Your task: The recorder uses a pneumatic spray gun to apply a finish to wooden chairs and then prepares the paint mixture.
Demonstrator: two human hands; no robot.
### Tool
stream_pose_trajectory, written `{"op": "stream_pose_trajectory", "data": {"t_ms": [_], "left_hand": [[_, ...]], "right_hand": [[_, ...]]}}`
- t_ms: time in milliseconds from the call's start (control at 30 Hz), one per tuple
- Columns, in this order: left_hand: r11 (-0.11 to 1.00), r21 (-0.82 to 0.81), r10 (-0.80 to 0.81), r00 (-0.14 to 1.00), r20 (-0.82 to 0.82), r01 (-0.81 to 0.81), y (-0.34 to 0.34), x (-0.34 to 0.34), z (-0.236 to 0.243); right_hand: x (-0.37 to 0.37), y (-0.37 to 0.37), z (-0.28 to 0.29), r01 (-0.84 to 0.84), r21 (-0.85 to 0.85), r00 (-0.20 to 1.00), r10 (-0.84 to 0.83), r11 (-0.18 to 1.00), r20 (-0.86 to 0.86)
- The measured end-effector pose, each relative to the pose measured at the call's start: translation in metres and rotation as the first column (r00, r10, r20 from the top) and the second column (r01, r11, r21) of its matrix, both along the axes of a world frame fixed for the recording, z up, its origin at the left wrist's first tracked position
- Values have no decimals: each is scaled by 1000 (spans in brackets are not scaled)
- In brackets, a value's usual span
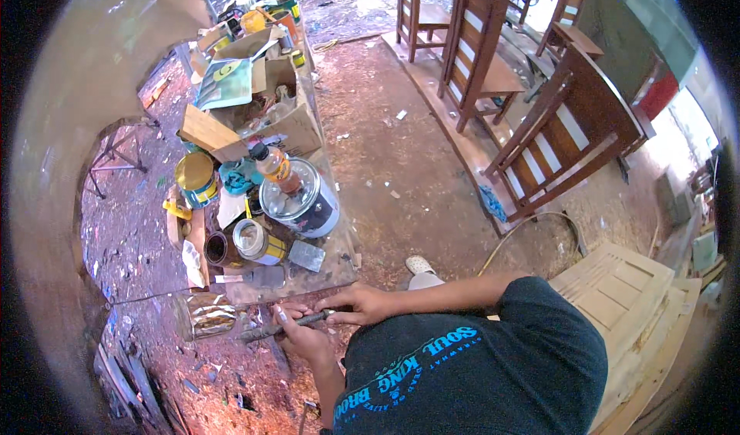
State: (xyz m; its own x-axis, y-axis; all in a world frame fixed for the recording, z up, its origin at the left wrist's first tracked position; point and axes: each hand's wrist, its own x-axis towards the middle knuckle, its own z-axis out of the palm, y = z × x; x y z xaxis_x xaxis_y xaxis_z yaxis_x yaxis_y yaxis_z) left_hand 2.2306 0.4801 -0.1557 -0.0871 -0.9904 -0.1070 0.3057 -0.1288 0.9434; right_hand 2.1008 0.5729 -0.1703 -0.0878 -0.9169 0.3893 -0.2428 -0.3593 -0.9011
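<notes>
My left hand is closed around a dark, slim rod-shaped tool held low, near the front of the cluttered table. At the tool's other end, my right hand pinches it with bent fingers. Beyond the tool's left end is a shiny, see-through, jar-like piece with brown streaks; whether it joins the tool I cannot tell. Just past my hands on the table are a grey block, an open jar with a yellow label, and a dark brown cup.
A large paint can carries a plastic bottle on its lid. Behind them is a cardboard box. Several wooden chairs stand to the right. Wooden panels lie at lower right, near a hose.
</notes>
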Motion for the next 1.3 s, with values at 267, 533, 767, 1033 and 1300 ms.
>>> {"op": "stream_pose_trajectory", "data": {"t_ms": [267, 533, 767, 1033, 1300], "left_hand": [[996, -11, 86, 996, 16, -86, 2, 0, -34], [964, 39, 265, 962, -71, -263, -2, 11, -54], [937, 64, 345, 938, -29, -343, -3, 35, -47], [907, -163, 362, 916, -174, -389, -34, 85, -36], [914, -133, 400, 796, 454, -383, -4, 185, 3]], "right_hand": [[7, -7, -27, 16, 143, 997, -5, 990, -77], [9, -25, -25, -43, 113, 973, 67, 993, -219], [25, -45, -21, -146, 13, 962, 145, 989, -231], [42, -47, -50, -301, 406, 931, 357, 863, -69], [38, -103, -115, -13, 541, 800, 333, 841, -499]]}}
